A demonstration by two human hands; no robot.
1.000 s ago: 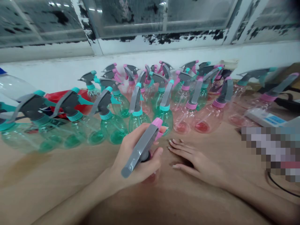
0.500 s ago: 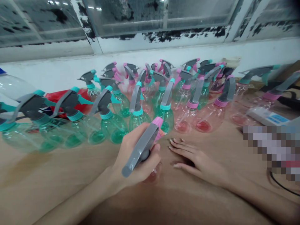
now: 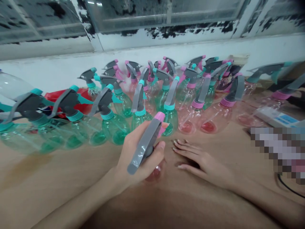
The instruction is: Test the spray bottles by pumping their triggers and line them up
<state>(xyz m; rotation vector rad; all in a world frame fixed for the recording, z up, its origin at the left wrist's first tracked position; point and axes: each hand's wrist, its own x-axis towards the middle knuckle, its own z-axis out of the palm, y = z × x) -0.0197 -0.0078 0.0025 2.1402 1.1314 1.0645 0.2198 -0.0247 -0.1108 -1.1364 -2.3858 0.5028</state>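
Observation:
My left hand (image 3: 135,156) is wrapped round the neck and trigger of a spray bottle (image 3: 145,143). Its head is grey with a pink nozzle that points away from me; the pink-tinted body shows partly below my fingers, the rest hidden by the hand. My right hand (image 3: 200,157) lies palm down on the table (image 3: 90,178), fingers stretched and slightly spread, holding nothing. Just beyond both hands stands a turquoise-collared green spray bottle (image 3: 169,117), and a pink spray bottle (image 3: 190,121) is to its right.
Several green spray bottles (image 3: 115,127) line the left side, with more green and pink ones behind. A red package (image 3: 83,98) lies behind the left row. At right are a white box (image 3: 274,117) and a black cable (image 3: 289,189). A white wall (image 3: 57,70) closes the back.
The view has shifted slightly. My left hand keeps its grip on the pink spray bottle, whose head has tilted a little. My right hand stays flat on the table.

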